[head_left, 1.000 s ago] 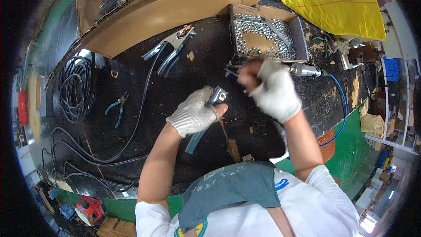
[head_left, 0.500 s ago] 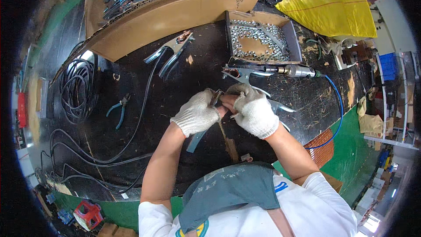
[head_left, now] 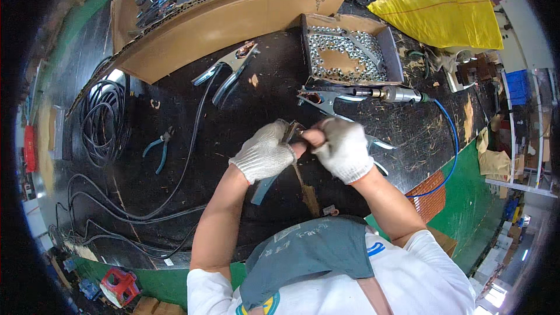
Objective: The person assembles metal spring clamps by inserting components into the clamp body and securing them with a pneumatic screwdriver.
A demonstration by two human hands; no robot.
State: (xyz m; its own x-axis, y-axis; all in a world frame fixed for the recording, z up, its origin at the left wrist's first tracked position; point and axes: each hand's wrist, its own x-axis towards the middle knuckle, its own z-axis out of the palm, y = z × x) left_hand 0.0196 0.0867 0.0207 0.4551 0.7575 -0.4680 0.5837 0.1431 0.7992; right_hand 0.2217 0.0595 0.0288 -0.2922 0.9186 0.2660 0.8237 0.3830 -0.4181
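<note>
Pliers (head_left: 167, 136) left of the hands (head_left: 262, 150)

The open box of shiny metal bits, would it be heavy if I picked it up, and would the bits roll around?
The box would probably feel heavy for its size, since lots of metal bits cover much of its bottom. They'd likely slide or roll if you tipped it, because they look loose.
</note>
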